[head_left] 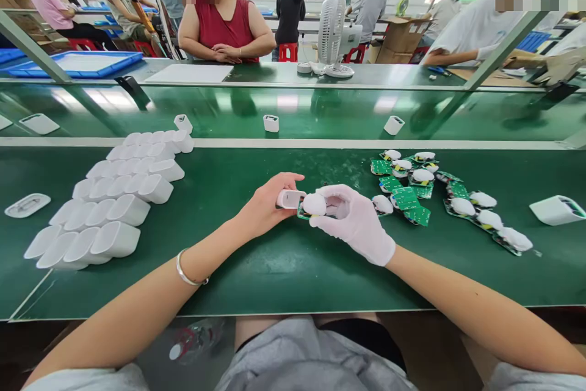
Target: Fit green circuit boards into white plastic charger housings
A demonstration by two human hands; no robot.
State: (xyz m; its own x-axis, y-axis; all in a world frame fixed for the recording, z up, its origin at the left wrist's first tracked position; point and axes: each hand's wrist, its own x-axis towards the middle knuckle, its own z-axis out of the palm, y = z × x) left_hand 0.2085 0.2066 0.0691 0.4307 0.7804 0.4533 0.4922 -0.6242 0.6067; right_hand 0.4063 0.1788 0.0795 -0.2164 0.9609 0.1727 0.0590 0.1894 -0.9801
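Observation:
My bare left hand [268,208] is closed around a small white plastic housing [290,198], its end turned to the right. In my white-gloved right hand [354,220] is a green circuit board with a round white part [315,204], pinched between thumb and fingers. The board's left edge meets the housing's end; whether it reaches inside, I cannot tell. To the right of the glove lie several loose circuit boards [405,197], some with white domed parts facing up. Rows of white housings [114,238] stand at the left.
Single white housings [271,123] sit on the green strip beyond the pale rail [256,143]. Another housing [556,210] lies at the far right, and a white oval piece [27,205] at the far left. Across the bench are a person [229,31] and a white fan [333,31].

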